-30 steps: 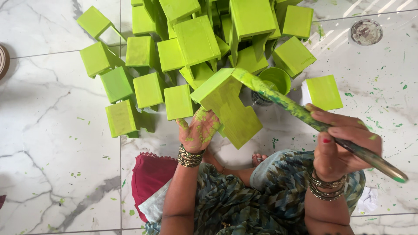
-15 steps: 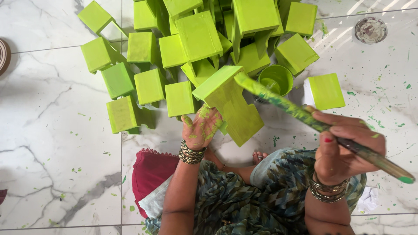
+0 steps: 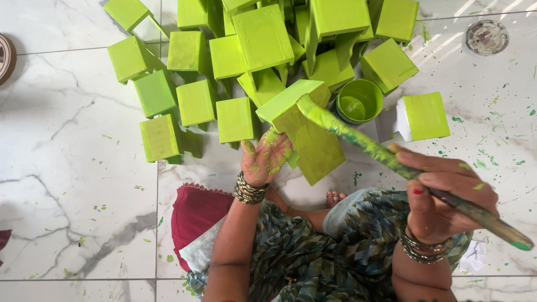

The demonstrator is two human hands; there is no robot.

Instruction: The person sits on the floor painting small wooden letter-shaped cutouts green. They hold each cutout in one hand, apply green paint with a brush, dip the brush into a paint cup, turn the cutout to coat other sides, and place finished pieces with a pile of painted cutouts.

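My left hand (image 3: 265,157), smeared with green paint, holds a green-painted wooden stool-like piece (image 3: 305,131) tilted above the floor. My right hand (image 3: 444,198) grips a long paint-covered brush (image 3: 380,151). Its bristle end rests on the top edge of that piece. Just right of the piece stands a small green paint tub (image 3: 359,102). I sit on the floor with a patterned dress over my knees.
Several green-painted pieces (image 3: 263,39) are heaped across the top of the view. One more (image 3: 426,116) lies on white paper to the right. The white marble floor (image 3: 78,212) is speckled with paint. A round drain (image 3: 486,36) is at top right, a maroon cushion (image 3: 196,215) under me.
The view has shifted slightly. The brush tip has slid a little along the held piece's top edge. My left hand keeps the same hold.
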